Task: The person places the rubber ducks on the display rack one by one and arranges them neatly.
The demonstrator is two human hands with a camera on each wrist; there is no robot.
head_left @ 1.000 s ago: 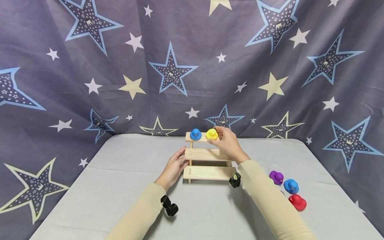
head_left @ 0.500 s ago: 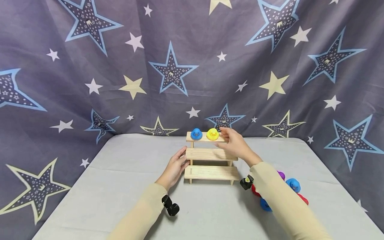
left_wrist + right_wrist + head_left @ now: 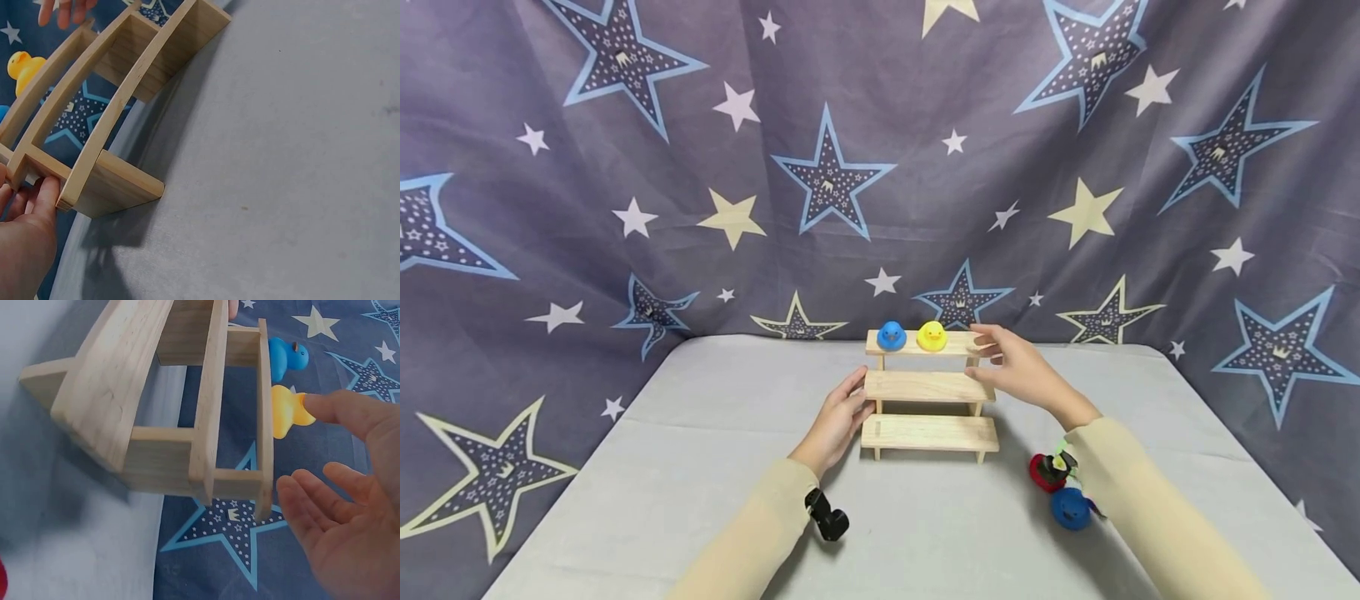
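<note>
A three-tier wooden display stand (image 3: 929,385) stands on the grey cloth. On its top tier sit a blue rubber duck (image 3: 891,336) and, to the right, a yellow rubber duck (image 3: 932,336), both facing front. My left hand (image 3: 837,422) holds the stand's left end at the middle tier; in the left wrist view its fingers (image 3: 45,199) bend in around that tier. My right hand (image 3: 1018,367) is at the right end of the top tier, fingers spread loosely and holding nothing. In the right wrist view the thumb overlaps the yellow duck (image 3: 289,412).
Right of the stand, a red duck (image 3: 1043,473) and another blue duck (image 3: 1070,509) lie on the table. The right sleeve (image 3: 1150,500) and its black wrist camera (image 3: 1057,468) partly cover this group. A star-patterned curtain (image 3: 880,167) hangs close behind the stand.
My right hand has let go of the yellow duck and drawn away to the right. The duck stays on the top tier. My left hand keeps its place on the stand.
</note>
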